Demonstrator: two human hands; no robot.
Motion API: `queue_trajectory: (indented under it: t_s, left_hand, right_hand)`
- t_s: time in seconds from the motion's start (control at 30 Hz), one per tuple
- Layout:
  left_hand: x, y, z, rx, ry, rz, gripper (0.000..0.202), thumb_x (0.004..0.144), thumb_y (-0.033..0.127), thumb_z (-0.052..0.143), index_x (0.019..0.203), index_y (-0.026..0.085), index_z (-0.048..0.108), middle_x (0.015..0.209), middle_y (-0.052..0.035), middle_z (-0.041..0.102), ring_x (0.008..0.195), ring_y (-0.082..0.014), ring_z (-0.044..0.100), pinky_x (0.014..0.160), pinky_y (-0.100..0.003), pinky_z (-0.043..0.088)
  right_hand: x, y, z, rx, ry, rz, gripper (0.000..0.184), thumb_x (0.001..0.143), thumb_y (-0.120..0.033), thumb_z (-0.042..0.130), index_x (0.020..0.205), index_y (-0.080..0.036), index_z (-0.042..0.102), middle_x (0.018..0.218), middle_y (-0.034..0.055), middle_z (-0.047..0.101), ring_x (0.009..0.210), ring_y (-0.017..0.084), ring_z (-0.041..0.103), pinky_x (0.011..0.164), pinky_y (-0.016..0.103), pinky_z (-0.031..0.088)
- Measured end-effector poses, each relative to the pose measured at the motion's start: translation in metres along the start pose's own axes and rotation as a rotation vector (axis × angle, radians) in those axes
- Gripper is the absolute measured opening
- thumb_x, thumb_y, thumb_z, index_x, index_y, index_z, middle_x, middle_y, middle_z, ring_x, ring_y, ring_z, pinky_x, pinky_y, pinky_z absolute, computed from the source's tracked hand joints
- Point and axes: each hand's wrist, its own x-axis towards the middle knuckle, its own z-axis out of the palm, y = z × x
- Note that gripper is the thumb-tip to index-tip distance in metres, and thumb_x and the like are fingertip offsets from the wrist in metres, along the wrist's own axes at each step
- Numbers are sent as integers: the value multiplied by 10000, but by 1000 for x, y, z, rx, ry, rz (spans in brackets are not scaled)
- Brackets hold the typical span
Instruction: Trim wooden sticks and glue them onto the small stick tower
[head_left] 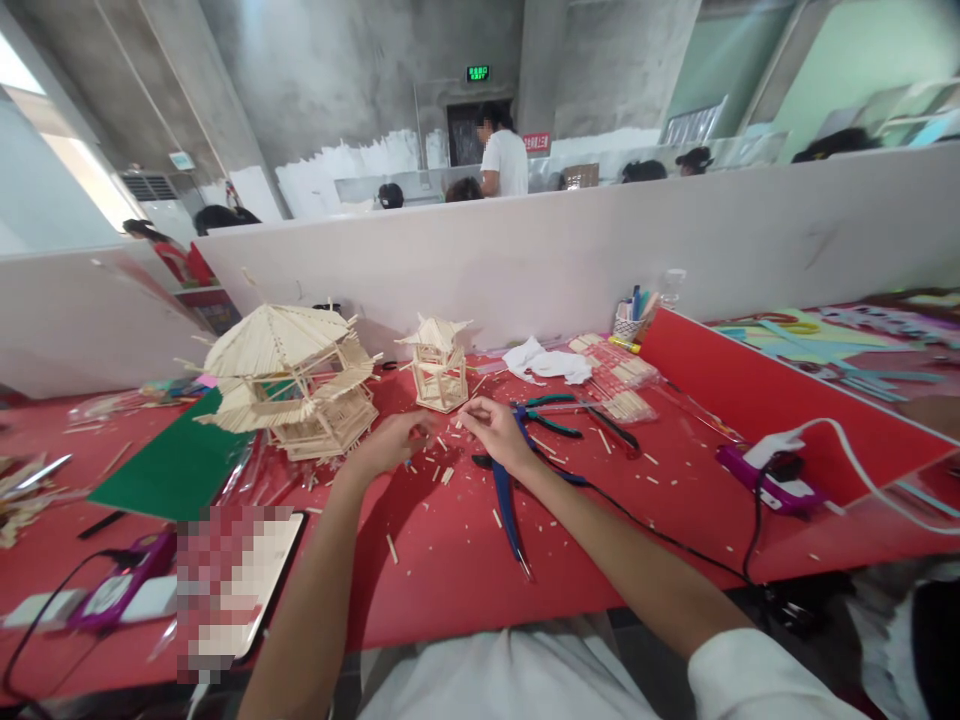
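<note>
Low over the red tabletop, my left hand (393, 442) has its fingers loosely stretched and apart, slightly blurred, with nothing visible in them. Beside it, my right hand (496, 428) is pinched; a tiny pale bit shows by its fingertips, but I cannot tell what it holds. Just beyond both hands stands a small pavilion model (439, 368) of thin wooden sticks. Left of it is a larger stick pavilion (292, 380) with a tiered roof. Cut stick pieces (448, 476) lie scattered between my forearms. Blue-handled pliers (507, 510) rest under my right wrist.
Green-handled pliers (555, 415), bagged sticks (626, 385) and white tissue (547, 360) lie to the right. A red board (780, 410) leans near a purple power strip (772, 480). A green board (169, 455) and a tablet-like device (279, 570) are at left. A white partition (570, 250) stands behind.
</note>
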Motion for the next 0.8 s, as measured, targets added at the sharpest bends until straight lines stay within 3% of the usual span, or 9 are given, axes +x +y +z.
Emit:
queue_trajectory:
  t_s: [0.1, 0.17, 0.27, 0.43, 0.63, 0.8]
  left_hand:
    - [-4, -10, -1, 19, -241, 21, 281, 739, 181, 678, 1017, 199, 716, 1042, -83, 713, 941, -205, 649, 864, -282, 474]
    - [-4, -10, 2, -3, -334, 36, 317, 702, 169, 711, 1017, 200, 718, 1083, -88, 707, 980, -215, 643, 881, -282, 466]
    - [-1, -5, 9, -13, -387, 26, 380, 655, 136, 733, 1028, 206, 720, 1090, -82, 709, 960, -219, 647, 853, -278, 467]
    - [4, 2, 20, -31, -422, -17, 404, 673, 116, 681, 1069, 191, 705, 930, -64, 733, 765, -179, 654, 703, -242, 478]
    - [4, 1, 22, -45, -385, 18, 329, 702, 159, 702, 1031, 181, 697, 899, -61, 728, 784, -184, 658, 703, -243, 472]
    - [-1, -9, 6, 127, -151, -26, 299, 795, 135, 561, 1060, 194, 685, 1040, -89, 705, 920, -209, 643, 806, -274, 461]
  right_hand:
    - [0, -2, -6, -72, -88, 23, 275, 790, -409, 640, 917, -171, 593, 804, 36, 680, 653, 141, 624, 607, 241, 503]
    - [-1, -4, -7, -107, -141, 39, 241, 785, -381, 648, 889, -168, 602, 777, 29, 681, 646, 144, 638, 610, 245, 510]
    - [-2, -5, -5, -125, -177, 27, 204, 777, -353, 667, 824, -159, 625, 767, 37, 694, 674, 153, 657, 655, 261, 527]
    - [-2, -5, -7, -157, -217, 46, 191, 767, -341, 676, 800, -154, 655, 762, 41, 708, 676, 162, 666, 645, 266, 531]
    - [-4, -10, -10, -396, -280, 24, 102, 775, -249, 660, 804, -154, 681, 708, 30, 716, 675, 151, 672, 649, 232, 488]
    - [-6, -13, -11, -508, -296, -2, 83, 776, -243, 667, 772, -162, 686, 737, 32, 728, 703, 152, 676, 660, 226, 471]
